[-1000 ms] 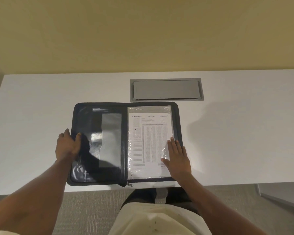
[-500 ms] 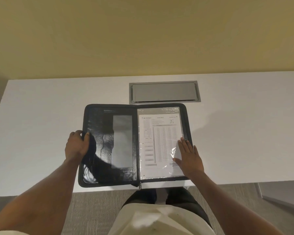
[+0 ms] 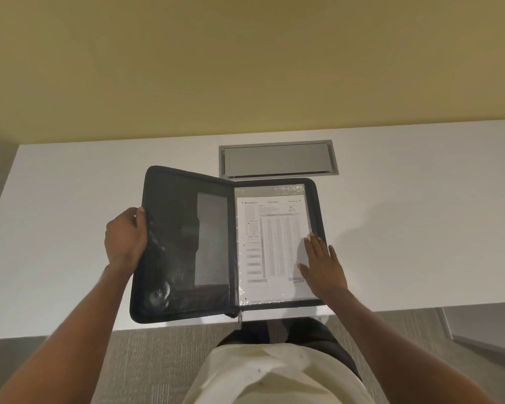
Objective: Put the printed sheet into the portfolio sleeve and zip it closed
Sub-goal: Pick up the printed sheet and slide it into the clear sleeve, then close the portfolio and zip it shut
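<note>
Now left cover [image 3: 184, 243] off the table [image 3: 70, 199], earlier flat.

A black zip-around portfolio [image 3: 187, 243] lies open near the front edge of a white surface [image 3: 405, 228], seen from above. Its left cover is tilted up off the surface, gripped at the outer edge by the left hand [image 3: 126, 237], thumb on the inner face. The right half lies flat and holds a clear plastic sleeve [image 3: 286, 190] with a printed sheet [image 3: 271, 243] of small text and tables inside it. The right hand [image 3: 322, 265] rests flat, fingers [image 3: 314, 243] together, on the sheet's lower right part. The zipper pull [image 3: 240, 316] hangs at the bottom of the spine. Beyond the portfolio, a grey rectangular hatch [image 3: 277, 162] is set into the surface.
</note>
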